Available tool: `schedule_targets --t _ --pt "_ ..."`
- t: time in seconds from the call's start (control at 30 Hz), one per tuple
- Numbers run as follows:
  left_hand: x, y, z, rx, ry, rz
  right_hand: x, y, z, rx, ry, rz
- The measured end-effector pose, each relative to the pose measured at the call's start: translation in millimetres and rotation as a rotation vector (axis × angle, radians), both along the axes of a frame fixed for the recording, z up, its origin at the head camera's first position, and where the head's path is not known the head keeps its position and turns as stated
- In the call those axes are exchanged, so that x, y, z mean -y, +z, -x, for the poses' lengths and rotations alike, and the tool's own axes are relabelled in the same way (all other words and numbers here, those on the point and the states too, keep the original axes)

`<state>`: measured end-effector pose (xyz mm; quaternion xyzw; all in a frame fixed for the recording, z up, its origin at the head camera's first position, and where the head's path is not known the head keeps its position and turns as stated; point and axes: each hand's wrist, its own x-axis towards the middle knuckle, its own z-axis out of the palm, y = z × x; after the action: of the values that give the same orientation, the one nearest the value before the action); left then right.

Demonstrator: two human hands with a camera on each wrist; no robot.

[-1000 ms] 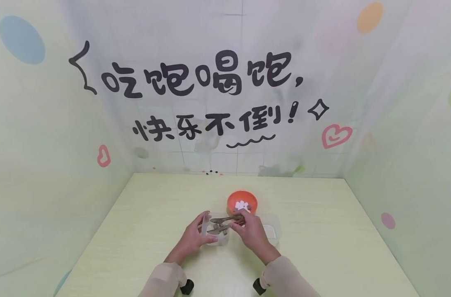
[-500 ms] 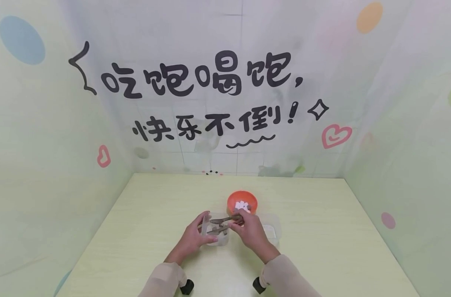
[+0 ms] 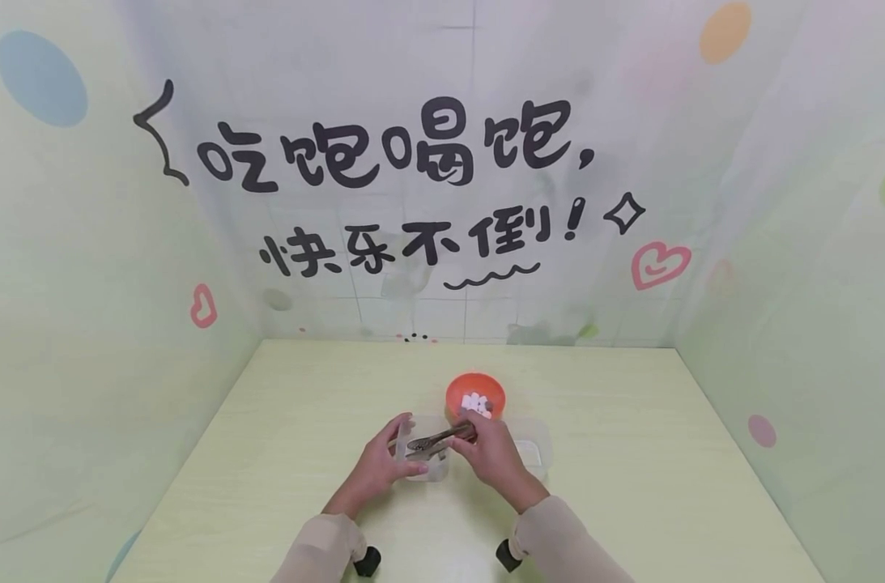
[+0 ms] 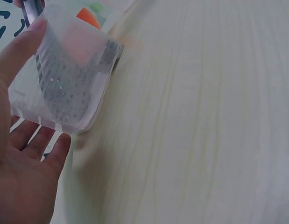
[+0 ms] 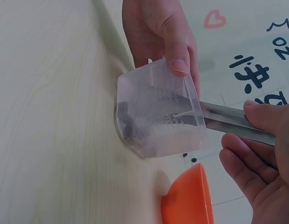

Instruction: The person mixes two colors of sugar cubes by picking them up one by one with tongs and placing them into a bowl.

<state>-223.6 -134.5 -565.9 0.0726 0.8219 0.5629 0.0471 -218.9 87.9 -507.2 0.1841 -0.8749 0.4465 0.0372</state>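
My left hand (image 3: 375,468) holds a clear plastic container (image 5: 144,100) by its side, thumb at the rim. My right hand (image 3: 499,460) pinches a pair of metal tongs (image 3: 442,439), whose perforated ends reach down inside that container. Through the cloudy wall, a few dark pieces (image 5: 124,119) show near the bottom in the right wrist view. Whether the tongs have one of them between their tips cannot be made out. In the left wrist view, the left thumb (image 4: 23,49) lies along the container's near side.
Just behind the hands stands an orange bowl (image 3: 475,382) with several white and some brownish pieces (image 3: 474,402) in it. A second clear container (image 3: 546,452) sits to the right, partly behind my right hand. A printed wall hanging (image 3: 442,202) closes off the table's back.
The two arms of the tongs were spread apart before and are now squeezed close together inside the container. Both hands and the container have kept nearly the same place.
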Motion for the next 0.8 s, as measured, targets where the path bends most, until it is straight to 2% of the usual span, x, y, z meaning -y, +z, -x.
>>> schedule_targets --t 0.27,0.5,0.8 --pt "0 0.2 -0.2 -0.002 -0.009 -0.011 -3 -2.5 -0.6 -0.025 -0.017 0.018" --pt "2 -0.7 0.2 -0.007 -0.015 0.008 -10 -6.0 0.7 -0.118 -0.016 0.11" --pt "0 -0.5 0.7 0.019 0.004 0.006 -19 -1.3 1.2 -0.181 -0.055 0.168"
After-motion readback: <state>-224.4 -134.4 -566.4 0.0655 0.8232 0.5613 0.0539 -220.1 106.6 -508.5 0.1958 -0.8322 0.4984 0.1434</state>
